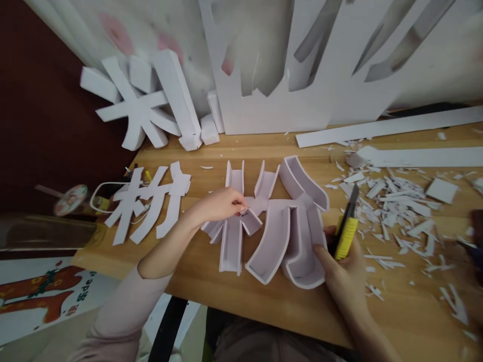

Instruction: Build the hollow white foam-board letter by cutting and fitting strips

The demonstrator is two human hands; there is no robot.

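Observation:
A hollow white foam board character (pixel 279 236) lies on the wooden table, its strokes edged with upright walls. My left hand (pixel 226 203) reaches over its left half, thumb and fingers pinched on a foam board strip (pixel 252 221) at a short stroke; the fingertips partly cover it. In my right hand (pixel 345 276) is a utility knife (pixel 346 229) with a yellow and black handle, its tip pointing up and away. The thumb of that hand rests against the character's right wall.
White offcuts (pixel 400 201) litter the table's right side. Long foam strips (pixel 422 157) lie behind them. Flat cut-out strokes (pixel 151 203) lie left. At the back stand a finished-looking foam piece (pixel 139 108) and a large cut sheet (pixel 275 113) against the wall.

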